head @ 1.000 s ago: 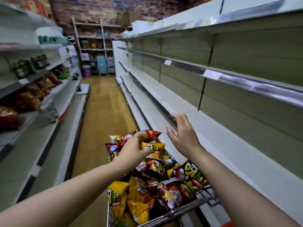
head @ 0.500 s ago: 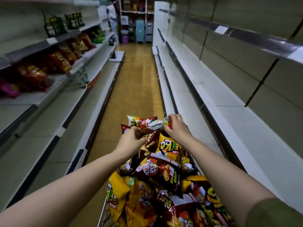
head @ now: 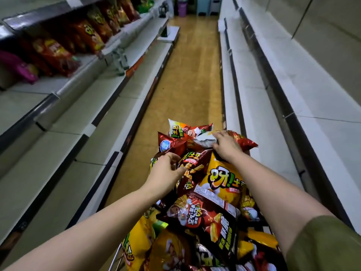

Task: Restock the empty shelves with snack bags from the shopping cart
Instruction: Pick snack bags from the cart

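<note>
My left grip (head: 166,172) pinches the glossy dark-red snack bag (head: 197,174) while my right grip (head: 226,146) clamps the crinkled red foil bag (head: 246,142) just beyond it.

**Glossy film, matt shelving**

The snack bags (head: 224,184) are shining as glossy plastic film, catching bright highlights along their creases. The dark red bag (head: 195,167) is wrinkling where the left hand (head: 166,173) is pinching it, and the red bag (head: 244,141) is crinkling under the right hand (head: 227,146) gripping it. The shopping cart (head: 114,261) is showing thin metal wire, bright and smooth. The shelves (head: 332,133) are looking matt, off-white and smooth, while their edge strips (head: 277,90) are gleaming dark and glossy. The floor (head: 187,85) is giving off a soft sheen over a yellow, wood-look surface. The sleeve (head: 328,245) is looking like matt olive cloth.
</note>
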Tool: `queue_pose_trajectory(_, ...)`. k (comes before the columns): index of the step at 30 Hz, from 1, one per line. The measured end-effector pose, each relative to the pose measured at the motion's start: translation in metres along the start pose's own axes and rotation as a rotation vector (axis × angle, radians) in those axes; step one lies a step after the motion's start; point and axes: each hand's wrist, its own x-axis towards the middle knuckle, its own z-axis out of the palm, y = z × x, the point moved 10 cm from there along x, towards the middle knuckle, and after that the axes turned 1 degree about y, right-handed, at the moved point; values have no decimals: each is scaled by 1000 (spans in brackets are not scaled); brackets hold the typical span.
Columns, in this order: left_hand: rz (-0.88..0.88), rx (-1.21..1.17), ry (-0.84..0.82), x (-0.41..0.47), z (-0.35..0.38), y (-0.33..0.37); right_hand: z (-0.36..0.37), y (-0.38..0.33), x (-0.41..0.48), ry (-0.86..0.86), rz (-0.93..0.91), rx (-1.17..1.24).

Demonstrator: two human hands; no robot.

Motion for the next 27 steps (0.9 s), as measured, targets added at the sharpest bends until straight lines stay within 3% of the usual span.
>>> queue_pose_trajectory(6, 18, 6, -20, 4, 4, 0, -26, -6, -14, 150, -84, -47)
queue_pose_trajectory(19, 164, -120, -54, -33, -8, 49, -191, -54, -146, 563, -224, 75)
queue_pose_trajectory(23, 193, -255, -110, -45, -13, 59, -216, -65, -175, 579, -227, 198)
queue_pose_trajectory(27, 222, -442, -231, -58, -10, 66, -216, -66, -179, 478, -186, 520)
